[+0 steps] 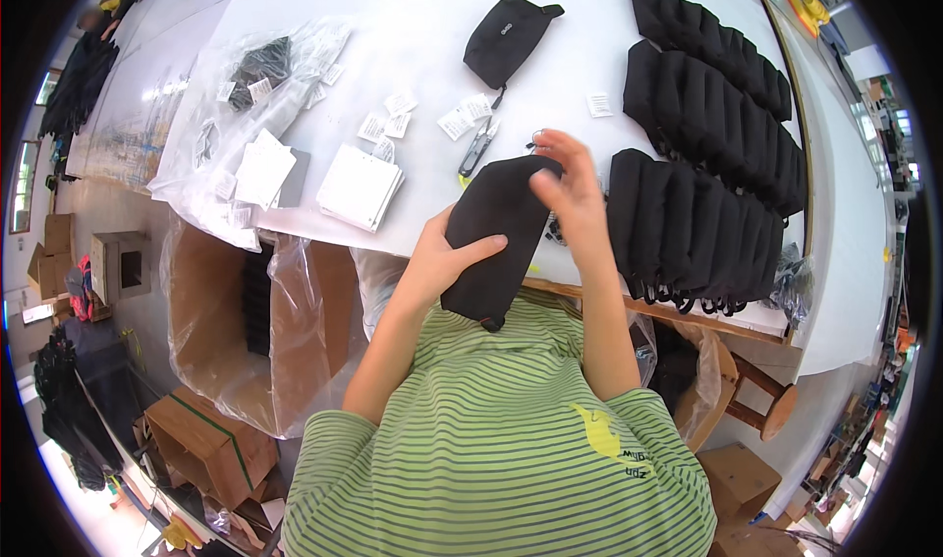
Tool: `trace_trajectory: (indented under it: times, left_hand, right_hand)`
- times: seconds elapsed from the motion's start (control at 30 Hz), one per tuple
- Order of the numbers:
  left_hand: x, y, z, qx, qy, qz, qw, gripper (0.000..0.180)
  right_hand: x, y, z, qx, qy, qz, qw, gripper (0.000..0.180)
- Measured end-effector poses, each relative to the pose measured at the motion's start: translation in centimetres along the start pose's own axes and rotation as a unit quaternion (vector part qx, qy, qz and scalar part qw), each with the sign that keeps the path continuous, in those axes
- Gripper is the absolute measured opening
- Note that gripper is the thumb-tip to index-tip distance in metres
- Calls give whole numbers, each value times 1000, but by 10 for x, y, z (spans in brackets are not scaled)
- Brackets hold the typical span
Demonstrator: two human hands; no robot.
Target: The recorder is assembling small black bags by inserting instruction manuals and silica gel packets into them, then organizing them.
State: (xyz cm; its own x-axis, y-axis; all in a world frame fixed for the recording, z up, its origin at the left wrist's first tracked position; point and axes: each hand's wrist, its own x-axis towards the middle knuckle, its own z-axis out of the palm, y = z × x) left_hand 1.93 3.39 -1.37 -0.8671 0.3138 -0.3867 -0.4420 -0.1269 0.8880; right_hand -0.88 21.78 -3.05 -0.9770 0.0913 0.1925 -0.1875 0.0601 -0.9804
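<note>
My left hand [438, 259] grips a black zip pouch [503, 225] over the table's front edge, its thumb lying across the pouch's face. At the pouch's upper right corner is my right hand [573, 186], thumb and fingers apart, with the thumb close to the fabric. A small dark bit shows by its fingertips, too small to name. Just beyond the pouch lie thread snips [478, 148] and some white labels [464, 117]. Another black pouch [508, 42] with a small pale mark rests farther back.
Rows of black pouches [702, 100] fill the table's right side. Stacked white cards [360, 186] and a clear plastic bag [285, 76] lie to the left. Below the front edge stands a plastic-lined carton [211, 321]; a wooden stool [763, 397] is at lower right.
</note>
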Motion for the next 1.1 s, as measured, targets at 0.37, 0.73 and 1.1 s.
trace_trajectory:
  times: [0.37, 0.73, 1.1]
  left_hand:
    - [1, -11, 28, -72, 30, 57, 995, 48]
    - [11, -35, 49, 68, -70, 168, 981, 59]
    - [14, -26, 50, 71, -160, -8, 985, 13]
  right_hand:
    - [-63, -26, 3, -49, -133, 77, 987, 89]
    - [-80, -45, -50, 135, -150, 221, 954, 90]
    - [-91, -87, -362, -18, 292, 101, 951, 71]
